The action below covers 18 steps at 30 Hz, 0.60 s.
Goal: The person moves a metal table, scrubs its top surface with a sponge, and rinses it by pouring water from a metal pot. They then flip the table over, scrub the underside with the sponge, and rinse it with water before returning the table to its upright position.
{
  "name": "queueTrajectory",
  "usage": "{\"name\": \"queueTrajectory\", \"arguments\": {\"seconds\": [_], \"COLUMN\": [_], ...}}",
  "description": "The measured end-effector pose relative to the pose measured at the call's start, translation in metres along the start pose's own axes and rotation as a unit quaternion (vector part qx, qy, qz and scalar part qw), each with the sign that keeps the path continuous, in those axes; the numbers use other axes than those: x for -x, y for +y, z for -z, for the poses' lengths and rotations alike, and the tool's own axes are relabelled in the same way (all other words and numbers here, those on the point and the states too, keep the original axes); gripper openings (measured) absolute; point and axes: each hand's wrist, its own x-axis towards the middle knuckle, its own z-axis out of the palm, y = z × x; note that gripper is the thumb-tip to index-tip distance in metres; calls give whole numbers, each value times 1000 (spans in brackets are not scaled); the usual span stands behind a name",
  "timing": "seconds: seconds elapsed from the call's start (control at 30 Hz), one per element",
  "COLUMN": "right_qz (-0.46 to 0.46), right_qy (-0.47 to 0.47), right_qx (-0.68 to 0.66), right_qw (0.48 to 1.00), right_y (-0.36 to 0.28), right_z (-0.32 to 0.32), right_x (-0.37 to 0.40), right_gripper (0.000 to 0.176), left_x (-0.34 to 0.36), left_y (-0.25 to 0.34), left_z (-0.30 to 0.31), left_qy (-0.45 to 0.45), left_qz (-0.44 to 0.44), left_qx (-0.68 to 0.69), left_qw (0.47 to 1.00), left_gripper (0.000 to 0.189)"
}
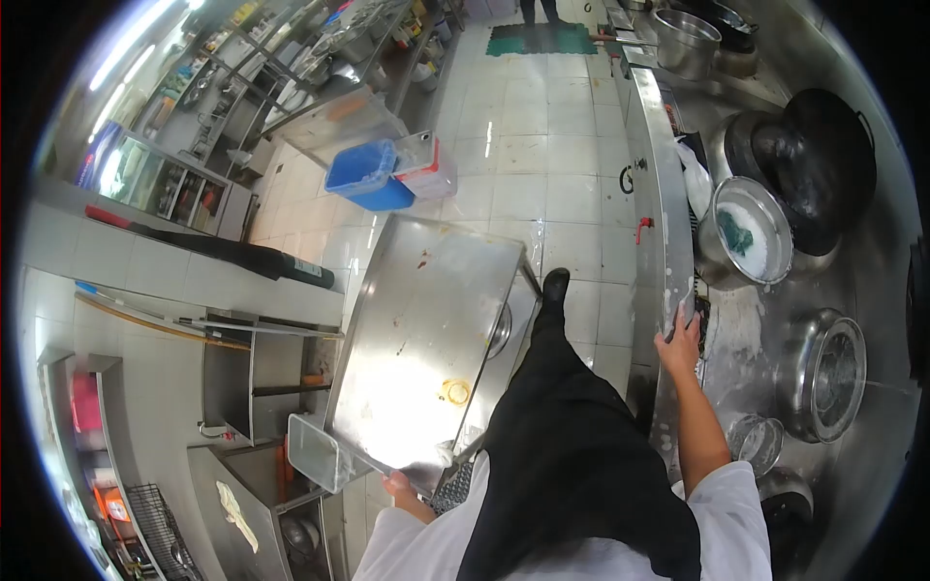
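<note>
My right hand [681,344] lies on the wet, foam-streaked front ledge [673,242] of the steel cooking range, its fingers stretched apart. Beyond it, a metal pot [712,254] holds white suds with a green scrubbing pad [735,234] in them. My left hand [405,492] is at the near corner of a low stainless-steel table [407,320], its fingers closed on the edge and partly hidden. A yellowish ring-shaped stain or residue [453,391] marks that table's top. Beside the left hand is a clear plastic container [315,453].
Large dark woks [823,165], a steel pot [688,44] and an overturned steel vessel [821,378] stand on the range. Blue [373,174] and clear bins stand on the tiled floor [581,165]. Another person's legs [541,12] are on a green mat [542,41].
</note>
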Motion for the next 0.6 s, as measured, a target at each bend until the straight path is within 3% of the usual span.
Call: {"name": "queueTrajectory", "arguments": {"seconds": [0.13,0.2,0.27,0.3,0.33,0.37,0.4,0.43,0.5,0.53,0.57,0.6], "right_qz": [-4,-3,10,23,-6,-36,-62,-52,23,61,78,104], "right_qy": [3,10,9,9,-9,-28,-53,-57,16,7,4,-29], "right_qx": [-10,3,17,18,22,26,29,31,130,89,88,67], "right_qw": [1000,1000,1000,1000,1000,999,996,997,991,994,993,992], "right_y": [0,6,6,5,4,-2,-17,-18,-25,-47,-59,-71], "right_z": [0,-2,-4,-3,-4,-2,10,2,-16,-3,-10,-21], "right_x": [8,13,15,15,16,13,12,7,-10,-19,-30,-44], "right_gripper": [88,88,88,88,88,89,85,85,77,69,69,66], "left_x": [11,21,29,48,69,119,106,88,74,90,74,112], "left_y": [21,45,63,77,91,115,111,118,125,137,135,148], "left_z": [13,8,-1,-13,-29,-61,-72,-94,-132,-156,-178,-205], "left_qy": [58,54,51,83,137,214,224,177,91,54,37,14], "left_qz": [-34,-64,-127,-163,-209,-248,-415,-363,-502,-519,-595,-559], "left_qx": [-280,-527,-725,-733,-689,-512,-485,-431,-405,-404,-432,-388], "left_qw": [958,845,675,655,680,794,737,807,759,751,677,733], "left_gripper": [45,46,47,47,47,49,50,52,54,53,49,43]}}
